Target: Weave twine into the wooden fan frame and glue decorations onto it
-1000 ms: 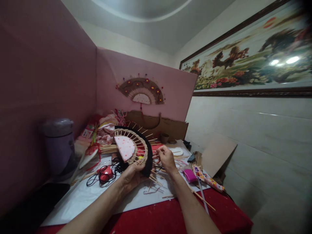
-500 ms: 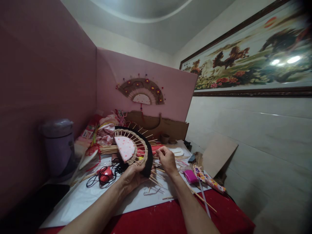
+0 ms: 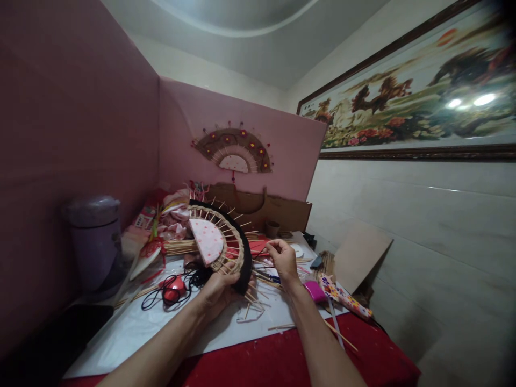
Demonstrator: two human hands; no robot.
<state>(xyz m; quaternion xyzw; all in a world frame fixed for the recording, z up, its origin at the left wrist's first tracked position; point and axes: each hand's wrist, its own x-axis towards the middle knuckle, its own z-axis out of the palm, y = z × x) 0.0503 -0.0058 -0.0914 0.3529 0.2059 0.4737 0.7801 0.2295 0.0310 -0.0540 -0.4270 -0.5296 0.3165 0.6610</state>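
Note:
My left hand (image 3: pixel 221 290) grips the lower edge of a half-round fan frame (image 3: pixel 242 247), tilted, with thin sticks spreading out, a woven tan band, a black outer band and a white centre piece (image 3: pixel 207 241) dotted with pink. To the right of the fan, my right hand (image 3: pixel 282 258) pinches a thin dark cord (image 3: pixel 261 251) that runs toward the black band. Black cord (image 3: pixel 197 275) lies in loose loops on the table below the fan, around a red object (image 3: pixel 174 288).
A finished fan (image 3: pixel 234 150) hangs on the pink board. A lidded purple container (image 3: pixel 95 247) stands left. Bundled sticks (image 3: pixel 179 247), pink cloth and a small brown pot (image 3: pixel 272 229) lie or stand behind. A magenta packet (image 3: pixel 316 292) and patterned roll (image 3: pixel 346 300) are right.
My right hand has moved slightly right, away from the fan, and the dark cord now shows stretched between them. The fan has tipped a little in my left hand.

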